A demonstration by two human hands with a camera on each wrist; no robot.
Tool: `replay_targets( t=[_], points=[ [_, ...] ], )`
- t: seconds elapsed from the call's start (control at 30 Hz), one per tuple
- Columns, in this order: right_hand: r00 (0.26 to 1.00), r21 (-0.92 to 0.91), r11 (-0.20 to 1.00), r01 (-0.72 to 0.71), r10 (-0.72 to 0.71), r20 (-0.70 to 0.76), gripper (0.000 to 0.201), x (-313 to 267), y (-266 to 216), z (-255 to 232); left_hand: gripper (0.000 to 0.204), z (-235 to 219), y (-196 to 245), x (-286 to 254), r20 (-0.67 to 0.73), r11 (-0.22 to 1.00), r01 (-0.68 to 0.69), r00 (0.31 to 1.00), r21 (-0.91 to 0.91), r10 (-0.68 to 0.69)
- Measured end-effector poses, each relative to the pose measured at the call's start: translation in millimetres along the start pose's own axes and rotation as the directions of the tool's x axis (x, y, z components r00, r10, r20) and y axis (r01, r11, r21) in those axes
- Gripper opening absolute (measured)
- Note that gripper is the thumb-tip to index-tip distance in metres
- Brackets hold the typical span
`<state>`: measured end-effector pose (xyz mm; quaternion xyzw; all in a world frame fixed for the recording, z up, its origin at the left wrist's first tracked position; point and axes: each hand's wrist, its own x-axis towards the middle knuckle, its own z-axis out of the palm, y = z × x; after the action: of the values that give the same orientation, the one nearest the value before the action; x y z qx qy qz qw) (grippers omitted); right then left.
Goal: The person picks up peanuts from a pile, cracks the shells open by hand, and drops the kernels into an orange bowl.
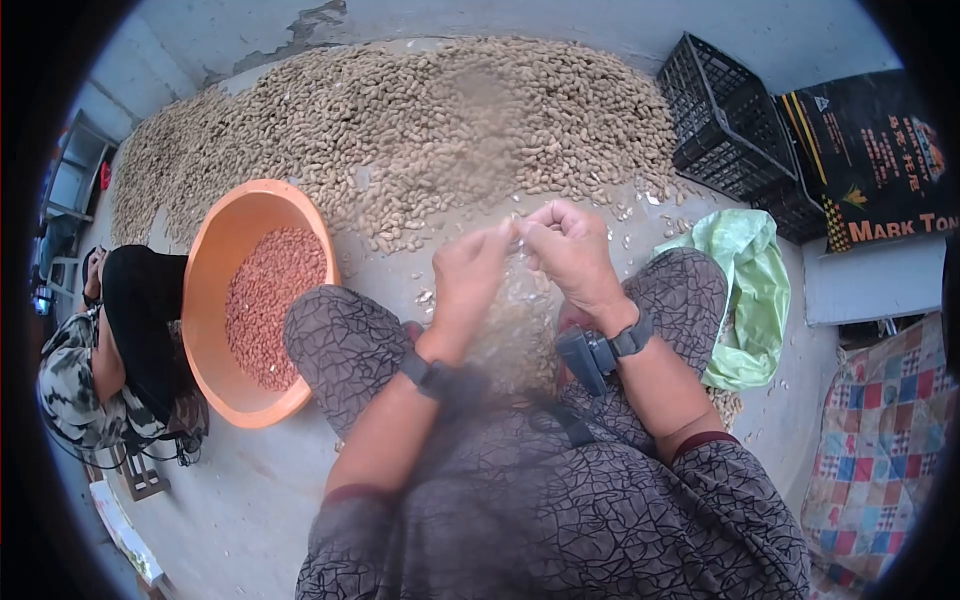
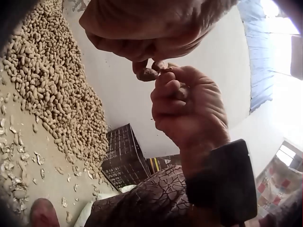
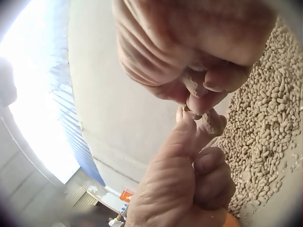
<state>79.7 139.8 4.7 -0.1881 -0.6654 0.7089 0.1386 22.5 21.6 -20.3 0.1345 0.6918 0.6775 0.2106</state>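
In front of the body, my left hand (image 1: 470, 275) and right hand (image 1: 575, 250) meet at the fingertips. A peanut pod (image 2: 147, 74) is pinched at the left fingers, seen in the left wrist view. At the touching fingertips sits a small piece of peanut shell (image 3: 191, 112), mostly covered by fingers. Another peanut pod (image 3: 194, 85) is held in the curled fingers of my right hand. Below the hands, a blurred pile of peanut shells (image 1: 515, 340) lies between the legs.
A large heap of unshelled peanuts (image 1: 400, 130) spreads along the wall. To the left stands an orange basin (image 1: 205, 335) with red peanut kernels (image 1: 275, 310). At the right are a green sack (image 1: 750, 300), a black crate (image 1: 725, 120) and a black printed bag (image 1: 870, 150). Another person (image 1: 120, 340) sits far left.
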Motion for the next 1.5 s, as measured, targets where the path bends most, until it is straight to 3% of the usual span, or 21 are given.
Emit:
replay_targets(
  t=[0.07, 0.13, 0.17, 0.23, 0.27, 0.3, 0.33, 0.37, 0.47, 0.7, 0.77, 0.83, 0.9, 1.0, 1.07, 1.1, 1.17, 1.23, 1.4, 1.47, 1.5],
  points=[
    [0.969, -0.195, 0.954, 0.228, -0.242, -0.049, 0.005, 4.8, 18.7, 1.5, 0.024, 0.8, -4.6, 2.4, -0.05, 0.994, -0.077, 0.996, 0.071, 0.081],
    [0.965, -0.242, 0.939, 0.243, -0.259, -0.036, 0.005, -2.7, 12.4, 8.7, 0.022, 2.0, -15.8, 6.8, 0.093, 0.973, -0.041, 0.994, -0.227, 0.064],
    [0.962, -0.29, 0.923, 0.255, -0.273, -0.023, 0.005, -6.6, 9.1, 11.5, 0.022, 1.6, -21.6, 7.2, 0.092, 0.973, -0.04, 0.994, -0.227, 0.063],
    [0.948, -0.317, 0.901, 0.295, -0.317, -0.018, 0.006, -9.3, 7.4, 14.1, 0.02, 1.2, -18.0, 4.6, 0.156, 0.903, 0.132, 0.985, -0.408, -0.073],
    [0.932, -0.345, 0.877, 0.336, -0.362, -0.012, 0.006, -9.8, 6.1, 14.9, 0.02, 0.7, -15.6, 3.6, 0.153, 0.903, 0.132, 0.985, -0.409, -0.075],
    [0.933, -0.344, 0.877, 0.335, -0.361, -0.011, 0.006, -10.6, 1.5, 14.9, 0.02, 0.2, -11.8, 2.6, 0.18, 0.876, 0.178, 0.978, -0.449, -0.106],
    [0.973, -0.215, 0.951, 0.221, -0.23, -0.018, 0.006, -11.7, -5.6, 14.3, 0.02, 0.0, -9.9, 2.4, 0.208, 0.844, 0.223, 0.969, -0.487, -0.135],
    [0.995, -0.083, 0.992, 0.094, -0.095, -0.008, 0.005, -12.7, -12.0, 13.3, 0.02, -0.3, -11.3, 3.5, 0.208, 0.844, 0.223, 0.969, -0.487, -0.136],
    [0.999, 0.019, 1.0, -0.02, 0.019, 0.026, 0.007, -10.4, -25.0, 8.0, 0.02, -0.6, -14.1, 5.1, 0.277, 0.868, 0.175, 0.96, -0.464, -0.046],
    [0.997, -0.005, 1.0, -0.013, 0.014, 0.073, 0.006, -3.4, -16.1, -2.6, 0.011, 0.0, -2.2, 4.2, 0.327, 0.822, 0.271, 0.938, -0.5, -0.111],
    [0.994, -0.141, 0.984, 0.107, -0.102, 0.044, 0.006, -3.8, -11.1, 0.7, 0.012, -0.4, -1.7, 5.2, 0.312, 0.831, 0.257, 0.944, -0.493, -0.107],
    [0.996, -0.085, 0.993, 0.08, -0.075, 0.057, 0.005, -7.7, -18.1, 3.8, 0.015, -1.0, 1.2, 6.7, 0.334, 0.801, 0.336, 0.925, -0.496, -0.182],
    [0.996, -0.03, 0.998, 0.053, -0.051, 0.069, 0.005, -10.4, -20.3, 4.4, 0.017, -5.1, 0.1, 8.6, 0.383, 0.792, 0.356, 0.908, -0.496, -0.169],
    [0.991, -0.095, 0.99, 0.1, -0.091, 0.1, 0.004, -12.7, -16.9, 3.0, 0.02, -8.4, -5.4, 7.1, 0.449, 0.753, 0.386, 0.883, -0.534, -0.134],
    [0.958, -0.353, 0.891, 0.286, -0.259, 0.123, 0.005, -12.7, -9.9, 0.8, 0.021, -10.2, -8.6, 6.5, 0.465, 0.72, 0.395, 0.878, -0.571, -0.112],
    [0.958, -0.353, 0.891, 0.286, -0.259, 0.123, 0.005, -13.7, -13.1, 1.5, 0.023, -10.8, -8.1, 7.5, 0.477, 0.709, 0.41, 0.871, -0.574, -0.117],
    [0.985, -0.211, 0.963, 0.171, -0.158, 0.076, 0.007, -16.1, -22.5, 3.4, 0.025, -11.1, -5.3, 7.7, 0.488, 0.698, 0.424, 0.865, -0.578, -0.122],
    [0.989, -0.2, 0.969, 0.144, -0.134, 0.063, 0.007, -12.1, -17.9, -1.5, 0.026, -9.4, 7.6, 5.3, 0.488, 0.673, 0.475, 0.852, -0.566, -0.191],
    [0.999, -0.117, 0.992, 0.037, -0.035, 0.014, 0.005, -8.4, -17.7, -6.8, 0.021, -13.6, -2.3, 10.0, 0.522, 0.594, 0.501, 0.839, -0.629, -0.155],
    [0.997, 0.078, 0.995, -0.058, 0.055, 0.045, 0.005, -4.8, -16.5, -15.8, 0.019, -15.9, -8.6, 12.8, 0.526, 0.538, 0.501, 0.842, -0.678, -0.122],
    [0.998, 0.076, 0.996, -0.056, 0.053, 0.046, 0.005, -4.9, -18.4, -17.1, 0.021, -17.5, -9.7, 13.7, 0.47, 0.571, 0.49, 0.861, -0.659, -0.196]
  ],
)
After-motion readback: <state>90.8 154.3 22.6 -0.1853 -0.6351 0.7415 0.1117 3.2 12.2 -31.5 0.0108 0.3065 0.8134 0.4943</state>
